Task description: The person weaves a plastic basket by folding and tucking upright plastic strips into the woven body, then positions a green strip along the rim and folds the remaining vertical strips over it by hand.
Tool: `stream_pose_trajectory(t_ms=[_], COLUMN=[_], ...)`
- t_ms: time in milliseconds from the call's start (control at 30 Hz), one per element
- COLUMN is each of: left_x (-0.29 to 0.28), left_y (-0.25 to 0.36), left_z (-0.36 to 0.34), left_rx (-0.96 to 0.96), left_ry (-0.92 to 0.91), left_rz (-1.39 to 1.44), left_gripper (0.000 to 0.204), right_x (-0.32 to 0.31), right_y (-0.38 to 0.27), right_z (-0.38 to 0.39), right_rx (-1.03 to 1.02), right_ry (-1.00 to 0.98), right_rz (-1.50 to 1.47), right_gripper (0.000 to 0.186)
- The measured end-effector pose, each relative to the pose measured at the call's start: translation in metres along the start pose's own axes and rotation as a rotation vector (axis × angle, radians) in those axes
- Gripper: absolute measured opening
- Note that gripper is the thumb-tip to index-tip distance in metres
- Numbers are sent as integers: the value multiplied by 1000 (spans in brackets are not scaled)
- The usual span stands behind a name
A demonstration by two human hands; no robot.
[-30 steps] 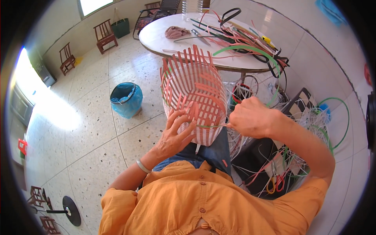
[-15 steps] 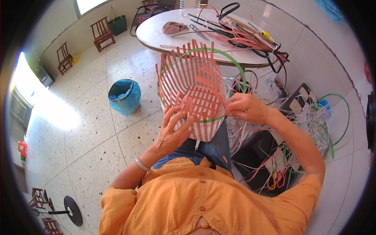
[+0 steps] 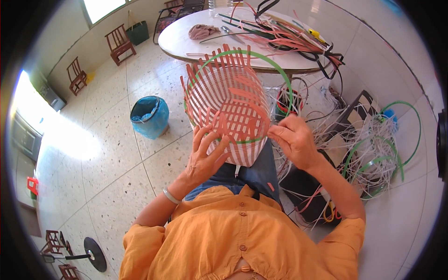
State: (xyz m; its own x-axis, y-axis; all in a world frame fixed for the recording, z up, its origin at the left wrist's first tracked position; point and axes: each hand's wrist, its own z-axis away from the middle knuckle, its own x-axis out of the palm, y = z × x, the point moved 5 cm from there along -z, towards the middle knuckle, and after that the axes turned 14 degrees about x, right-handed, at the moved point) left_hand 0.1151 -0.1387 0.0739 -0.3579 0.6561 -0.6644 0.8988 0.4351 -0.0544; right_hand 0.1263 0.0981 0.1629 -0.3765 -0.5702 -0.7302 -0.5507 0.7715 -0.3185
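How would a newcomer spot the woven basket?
Find the white table at the top, then look below it, above the person's jeans. The basket is there, the left hand on its near side. Unlike the plain blue bin to its left, it's pink and white, with pink strip ends spiking from its rim.

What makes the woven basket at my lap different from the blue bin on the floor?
The woven basket is pinkish-red and white with gaps between its strips; the blue bin is covered in plastic. Strip ends jut up from the basket's edge, while the bin has a dark, even rim. The basket is at your lap under your left hand; the bin stands apart. Both are open-mouthed.
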Motion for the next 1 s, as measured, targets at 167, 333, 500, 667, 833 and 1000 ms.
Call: stream_pose_trajectory(t_ms=[167,333,500,667,833,1000], left_x=[1,3,3,-1,1,2], left_y=[2,4,6,9,10,10], left_z=[-1,-1,-5,-10,-10,-11], left_rx=[4,19,14,17,32,37], left_ry=[16,69,103,89,94,98], left_rz=[19,42,61,57,59,74], left_gripper=[55,55,51,49,50,53], right_x=[30,45,49,44,33,50], right_y=[20,27,28,25,33,29], right_z=[23,28,29,25,27,47], right_rx=[592,925,1095,1173,1123,1623], right_ry=[-108,-129,-77,40,94,-184], right_rz=[-569,-1074,-1089,-1066,-857,-1103], right_gripper=[13,13,30,57,60,59])
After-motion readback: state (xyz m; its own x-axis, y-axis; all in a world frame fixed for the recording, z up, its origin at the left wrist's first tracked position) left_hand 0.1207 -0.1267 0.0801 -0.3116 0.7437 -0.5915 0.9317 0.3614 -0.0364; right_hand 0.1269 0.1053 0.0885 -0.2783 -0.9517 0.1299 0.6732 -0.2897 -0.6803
